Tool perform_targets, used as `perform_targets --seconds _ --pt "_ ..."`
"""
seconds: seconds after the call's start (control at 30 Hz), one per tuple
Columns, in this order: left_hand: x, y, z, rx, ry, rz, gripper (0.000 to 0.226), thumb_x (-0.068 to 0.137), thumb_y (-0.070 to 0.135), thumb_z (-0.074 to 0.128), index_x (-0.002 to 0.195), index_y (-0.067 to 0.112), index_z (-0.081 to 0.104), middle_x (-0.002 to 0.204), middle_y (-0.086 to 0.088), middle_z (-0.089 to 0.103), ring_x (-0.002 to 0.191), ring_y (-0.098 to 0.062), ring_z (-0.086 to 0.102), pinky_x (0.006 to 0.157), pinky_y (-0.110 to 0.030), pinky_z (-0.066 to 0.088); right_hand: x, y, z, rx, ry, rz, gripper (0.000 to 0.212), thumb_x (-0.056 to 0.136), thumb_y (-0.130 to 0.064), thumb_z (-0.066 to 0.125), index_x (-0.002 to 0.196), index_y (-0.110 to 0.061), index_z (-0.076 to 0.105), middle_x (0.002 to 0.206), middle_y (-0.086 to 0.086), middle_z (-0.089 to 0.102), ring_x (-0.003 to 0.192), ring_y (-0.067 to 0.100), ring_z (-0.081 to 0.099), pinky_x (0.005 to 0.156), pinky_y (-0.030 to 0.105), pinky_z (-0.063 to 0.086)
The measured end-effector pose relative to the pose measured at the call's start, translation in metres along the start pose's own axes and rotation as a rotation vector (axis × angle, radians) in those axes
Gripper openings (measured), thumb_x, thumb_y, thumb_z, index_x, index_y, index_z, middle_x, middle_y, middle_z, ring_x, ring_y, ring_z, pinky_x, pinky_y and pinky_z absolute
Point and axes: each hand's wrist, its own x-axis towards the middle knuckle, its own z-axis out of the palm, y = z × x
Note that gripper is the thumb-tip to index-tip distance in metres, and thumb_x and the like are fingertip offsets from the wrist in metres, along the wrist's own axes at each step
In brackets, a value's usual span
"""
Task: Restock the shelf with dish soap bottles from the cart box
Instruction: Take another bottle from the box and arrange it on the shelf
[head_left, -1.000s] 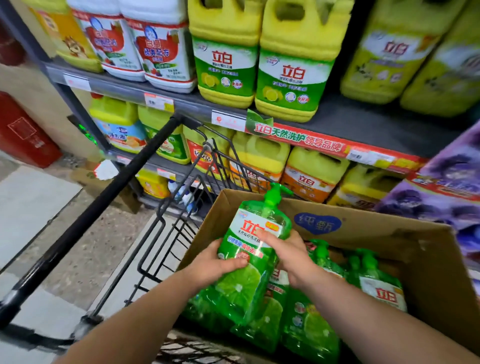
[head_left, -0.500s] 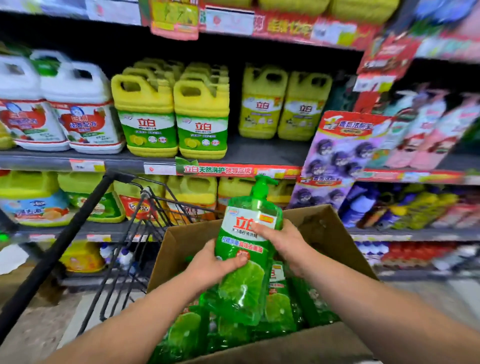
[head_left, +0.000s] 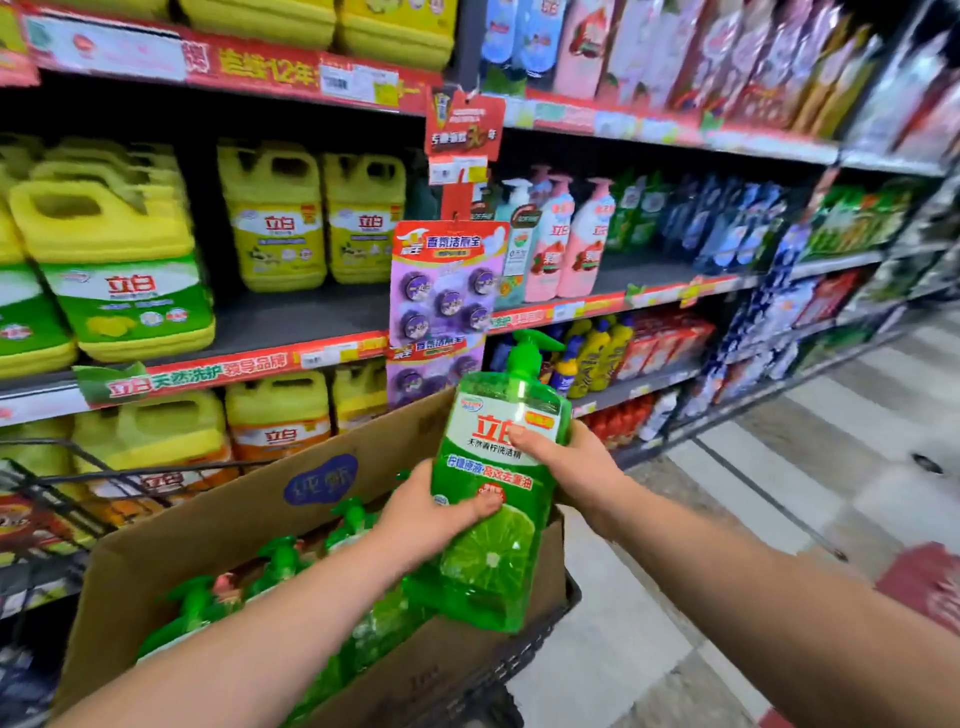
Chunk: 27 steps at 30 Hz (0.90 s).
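A green dish soap bottle (head_left: 498, 488) with a pump top and a lime picture is held upright over the right end of the cardboard box (head_left: 249, 514). My left hand (head_left: 431, 514) grips its lower left side, thumb across the label. My right hand (head_left: 566, 462) grips its upper right side, thumb on the label. Several more green pump bottles (head_left: 280, 566) lie inside the box, which rests in the black wire cart (head_left: 62, 493).
Shelves (head_left: 306, 317) ahead carry yellow detergent jugs (head_left: 119, 270) at left and pink and blue bottles (head_left: 571, 239) at right. A purple hanging card strip (head_left: 447, 291) dangles between them. Tiled aisle floor (head_left: 779, 493) runs to the right.
The view swung up and to the right along the shelves. The bottle, held in both hands, rose out of the box and moved toward its right end.
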Motion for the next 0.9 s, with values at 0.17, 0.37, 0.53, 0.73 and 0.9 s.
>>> perform_targets --seconds 0.17,0.37,0.53,0.73,0.9 --pt "0.014 0.029 0.066 0.010 -0.103 0.062 0.054 0.067 0.042 0.079 0.110 0.024 0.052 0.104 0.006 0.064 0.091 -0.011 0.061 0.079 -0.023 0.044 -0.011 0.000 -0.073 0.032 0.091 -0.009 0.022 0.079 -0.020 0.074 0.099 -0.017 0.065 0.098 0.007 0.074 0.083 0.019 0.072 0.064 0.030 0.059" --pt "0.037 0.078 0.170 0.043 -0.203 0.140 0.035 0.068 0.036 0.080 0.092 0.028 0.055 0.087 0.014 0.065 0.075 0.002 0.060 0.062 -0.010 0.044 -0.017 0.001 -0.189 0.081 0.196 -0.042 0.029 0.079 -0.020 0.074 0.106 -0.014 0.064 0.101 0.010 0.074 0.082 0.019 0.073 0.060 0.026 0.056" --pt "0.053 0.126 0.272 0.025 -0.231 0.197 0.042 0.069 0.033 0.080 0.102 0.023 0.056 0.081 0.019 0.062 0.071 0.009 0.055 0.052 0.002 0.038 -0.017 -0.004 -0.300 0.071 0.257 -0.071 0.029 0.078 -0.022 0.075 0.103 -0.013 0.064 0.093 0.004 0.076 0.079 0.017 0.073 0.061 0.027 0.057" --pt "0.066 0.168 0.375 0.028 -0.292 0.232 0.039 0.066 0.038 0.081 0.094 0.025 0.058 0.079 0.016 0.064 0.065 0.014 0.058 0.055 0.000 0.042 -0.028 -0.006 -0.407 0.080 0.322 -0.115 0.021 0.080 -0.020 0.073 0.097 -0.018 0.061 0.092 0.003 0.074 0.072 0.012 0.072 0.054 0.022 0.054" --pt "0.074 0.196 0.431 0.041 -0.391 0.229 0.061 0.060 0.048 0.081 0.111 0.023 0.058 0.103 0.004 0.071 0.091 -0.011 0.067 0.085 -0.031 0.053 -0.035 -0.002 -0.467 0.120 0.395 -0.124 0.017 0.081 -0.021 0.072 0.094 -0.020 0.062 0.091 0.002 0.073 0.070 0.011 0.071 0.053 0.022 0.055"
